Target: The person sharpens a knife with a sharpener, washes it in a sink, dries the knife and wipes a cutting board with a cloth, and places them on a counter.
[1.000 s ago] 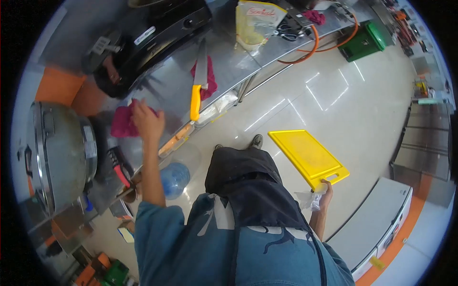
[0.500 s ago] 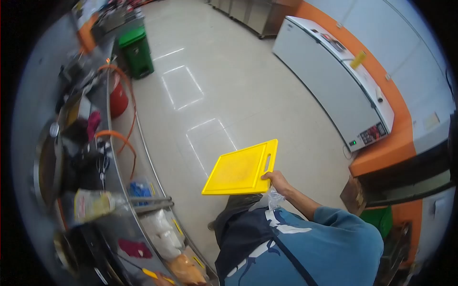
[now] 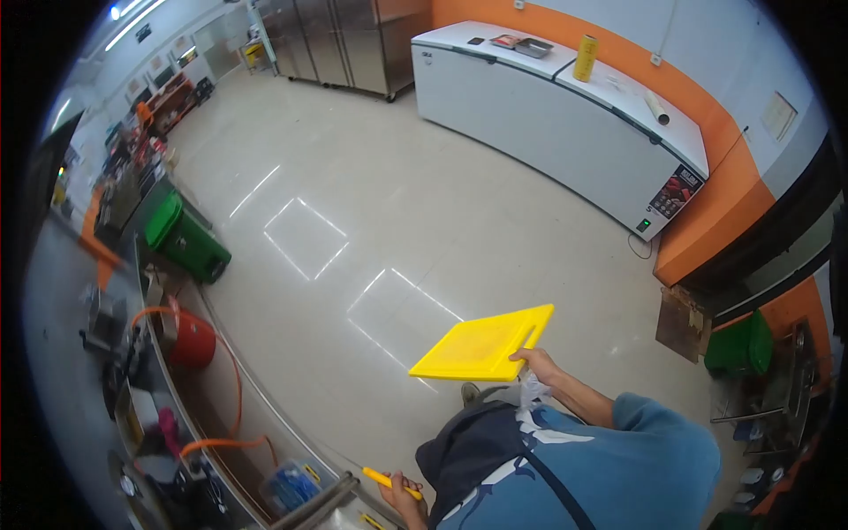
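My right hand [image 3: 537,364] is closed around the handle side of a yellow cutting board [image 3: 477,343], its thumb over the edge by the slot. The board is held out flat and slightly tilted over the floor. Clear crumpled plastic [image 3: 533,393] hangs just below that hand; I cannot tell whether the fingers hold it. Low in the view, my left hand [image 3: 405,502] grips a yellow-handled tool [image 3: 389,482]. A long thin blade or rod sticks out of its handle towards the upper left; which one I cannot tell.
A long white chest freezer [image 3: 548,124] stands along the right wall. At left runs a metal counter with an orange hose [image 3: 237,389], a red bucket [image 3: 190,340] and a green bin [image 3: 187,238]. Steel cabinets [image 3: 340,40] stand at the back. Another green bin [image 3: 740,344] is at right.
The view has swung up and to the left, showing more of the far room. My left hand has come into clearer view with the yellow-handled tool. The board stays in my right hand.
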Demonstrator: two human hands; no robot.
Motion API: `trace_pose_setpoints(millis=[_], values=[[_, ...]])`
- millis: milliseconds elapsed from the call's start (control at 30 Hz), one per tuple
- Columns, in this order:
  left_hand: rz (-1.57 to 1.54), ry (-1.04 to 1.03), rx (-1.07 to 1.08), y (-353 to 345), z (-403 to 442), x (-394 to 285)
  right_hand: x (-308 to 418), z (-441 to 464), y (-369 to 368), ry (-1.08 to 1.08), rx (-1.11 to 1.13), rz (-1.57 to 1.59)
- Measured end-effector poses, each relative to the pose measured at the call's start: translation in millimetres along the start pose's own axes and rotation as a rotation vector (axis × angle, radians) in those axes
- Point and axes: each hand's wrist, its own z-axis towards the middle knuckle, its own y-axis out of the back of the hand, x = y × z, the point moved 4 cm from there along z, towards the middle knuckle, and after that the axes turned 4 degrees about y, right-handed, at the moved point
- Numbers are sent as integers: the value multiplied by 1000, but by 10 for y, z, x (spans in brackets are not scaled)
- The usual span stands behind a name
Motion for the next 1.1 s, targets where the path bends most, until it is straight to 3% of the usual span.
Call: trace_pose_setpoints(millis=[33,133,367,467,667,800,900,1100], values=[[36,-6,52,-334,135,-83,172,166,161,-35,-25,10],[146,-16,163,-1147,566,-269,364,574,437,-127,26,432],[420,19,290,-2958,1764,-250,893,1739,941,-234,-99,736],[527,10,329,-4040,2366,-298,1199,2447,1198,-213,-84,886],[660,19,553,-6787,3403,-689,2588,3368,1273,-73,-226,918],[804,-13,721,-8992,3731,-1084,3870,3810,1165,139,-292,887],[823,-11,818,-10453,3912,-1134,4379,4338,1157,172,-333,942],[795,-284,904,-12998,4429,-837,5771,5812,1375,388,-476,634]])
